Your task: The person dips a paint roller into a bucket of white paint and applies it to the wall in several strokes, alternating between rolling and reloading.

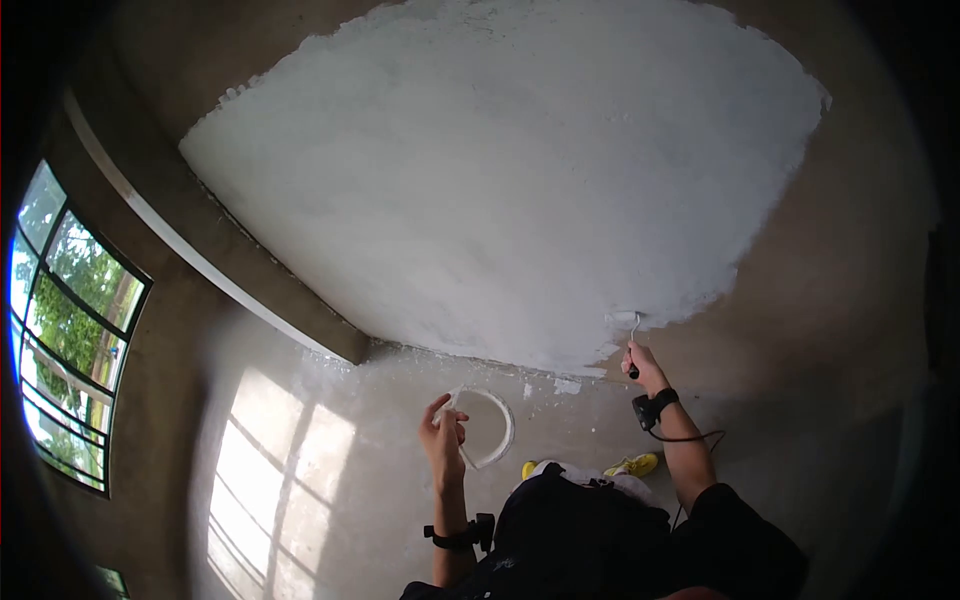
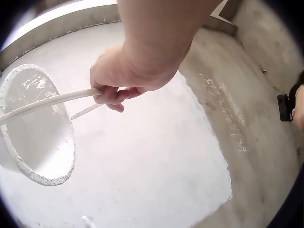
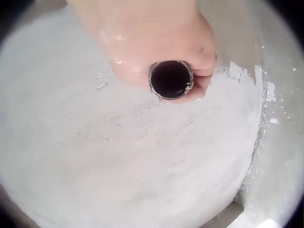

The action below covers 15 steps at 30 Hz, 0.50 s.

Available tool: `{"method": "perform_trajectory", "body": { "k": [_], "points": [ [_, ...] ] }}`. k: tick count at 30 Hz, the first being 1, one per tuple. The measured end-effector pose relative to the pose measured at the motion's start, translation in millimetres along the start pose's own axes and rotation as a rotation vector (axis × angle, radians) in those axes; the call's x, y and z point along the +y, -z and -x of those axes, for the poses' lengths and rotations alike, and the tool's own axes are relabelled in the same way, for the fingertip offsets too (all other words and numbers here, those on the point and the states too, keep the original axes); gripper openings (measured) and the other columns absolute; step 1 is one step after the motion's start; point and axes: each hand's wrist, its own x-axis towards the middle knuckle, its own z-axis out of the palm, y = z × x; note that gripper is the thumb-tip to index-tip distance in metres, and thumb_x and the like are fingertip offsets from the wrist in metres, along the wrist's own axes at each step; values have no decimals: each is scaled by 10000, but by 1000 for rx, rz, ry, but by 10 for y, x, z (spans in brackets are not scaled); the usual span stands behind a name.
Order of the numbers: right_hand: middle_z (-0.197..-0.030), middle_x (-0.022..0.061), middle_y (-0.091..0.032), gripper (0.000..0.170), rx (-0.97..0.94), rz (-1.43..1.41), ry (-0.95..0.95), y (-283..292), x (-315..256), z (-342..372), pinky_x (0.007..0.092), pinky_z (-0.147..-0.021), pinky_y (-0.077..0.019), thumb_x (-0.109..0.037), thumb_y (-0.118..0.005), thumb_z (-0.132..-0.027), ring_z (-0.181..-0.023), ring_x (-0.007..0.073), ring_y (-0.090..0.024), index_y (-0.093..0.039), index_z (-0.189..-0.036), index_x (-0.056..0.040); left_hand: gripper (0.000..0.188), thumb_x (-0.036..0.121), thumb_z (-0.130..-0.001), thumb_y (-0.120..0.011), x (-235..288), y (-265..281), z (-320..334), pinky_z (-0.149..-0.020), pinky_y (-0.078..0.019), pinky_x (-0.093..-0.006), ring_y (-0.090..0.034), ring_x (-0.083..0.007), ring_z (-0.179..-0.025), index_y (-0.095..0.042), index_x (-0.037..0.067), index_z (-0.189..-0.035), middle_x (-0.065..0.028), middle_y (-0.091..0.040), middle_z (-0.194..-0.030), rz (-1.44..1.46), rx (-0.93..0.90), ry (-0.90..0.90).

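Note:
My left hand [image 1: 443,435] holds the pale handle [image 2: 52,101] of a white bucket [image 1: 510,430], fingers curled round it. In the left wrist view the bucket's crusted rim [image 2: 71,164] hangs to the left of the hand, with white paint showing inside. My right hand [image 1: 645,366] grips a paint roller [image 1: 622,318] by its black handle, whose round end [image 3: 171,80] faces the camera in the right wrist view. The small white roller head is at the lower right edge of the white-painted wall patch [image 1: 520,180]; my right hand hides it in the right wrist view.
Bare brown wall [image 1: 830,230] borders the paint patch on the right. A ledge [image 1: 215,265] runs along the left side, beyond it a window [image 1: 85,300]. White spatters dot the floor [image 1: 400,520] by the wall base. Yellow shoes [image 1: 632,465] stand below the arms.

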Motion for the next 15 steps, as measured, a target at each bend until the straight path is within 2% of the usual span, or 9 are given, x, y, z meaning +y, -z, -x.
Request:
{"method": "perform_trajectory", "body": {
  "k": [2, 3, 4, 6, 8, 10, 12, 15],
  "points": [
    [-504, 5, -352, 380, -96, -5, 9, -17, -131, 558, 280, -388, -318, -333, -467, -946, -404, 119, -373, -390, -659, -96, 344, 21, -846, -488, 55, -101, 28, -405, -261, -186, -372, -24, -453, -533, -36, -1182, -86, -617, -702, 19, -36, 86],
    [-524, -30, -352, 356, -114, 21, -39, -52, -223, 887, 234, -380, -315, -342, -489, -941, -410, 71, -364, -394, -692, -106, 352, 19, -844, -479, 57, -145, 17, -407, -274, -186, -383, -28, -456, -539, -29, -1187, -85, -618, -702, 9, -25, 119],
    [-527, -43, -354, 345, -149, 77, -2, -146, -344, 1297, 235, -377, -314, -327, -497, -929, -409, 60, -363, -389, -693, -101, 352, 19, -844, -479, 68, -188, 1, -407, -274, -186, -383, -28, -456, -539, -29, -1187, -85, -618, -702, 14, -4, 122],
    [-523, -39, -358, 339, -196, 101, -12, -306, -533, 1976, 233, -365, -317, -326, -494, -941, -395, 64, -364, -404, -715, -90, 353, 19, -841, -479, 99, -266, -12, -413, -284, -186, -392, -29, -459, -539, -29, -1185, -83, -621, -706, 24, -100, 134],
    [-520, -33, -363, 340, -228, 317, 85, -420, -661, 2456, 231, -351, -319, -325, -480, -959, -378, 61, -362, -421, -736, -75, 320, 26, -837, -480, 95, -372, -38, -420, -296, -188, -399, -30, -462, -557, -30, -1143, -77, -622, -706, 39, -105, 150],
    [-512, -23, -377, 354, -246, 310, 33, -404, -691, 2719, 235, -340, -326, -325, -468, -972, -364, 68, -376, -434, -736, -64, 314, 90, -841, -509, 31, -478, -61, -407, -266, -196, -377, -31, -458, -548, -64, -1112, -79, -604, -711, -46, -197, 138],
    [-504, -10, -404, 353, -291, 496, 101, -365, -657, 2919, 242, -346, -338, -313, -469, -971, -366, 76, -397, -441, -725, -61, 279, 96, -851, -512, -57, -617, -92, -391, -256, -198, -366, -27, -441, -555, -60, -1078, -81, -603, -706, -57, -202, 173],
    [-506, 1, -434, 351, -251, 601, 37, -275, -570, 3095, 247, -355, -347, -299, -462, -972, -365, 79, -407, -449, -719, -55, 252, 92, -855, -507, -97, -850, -108, -393, -263, -192, -375, -22, -450, -559, -56, -1053, -75, -603, -699, -54, -255, 142]
  ]
}}
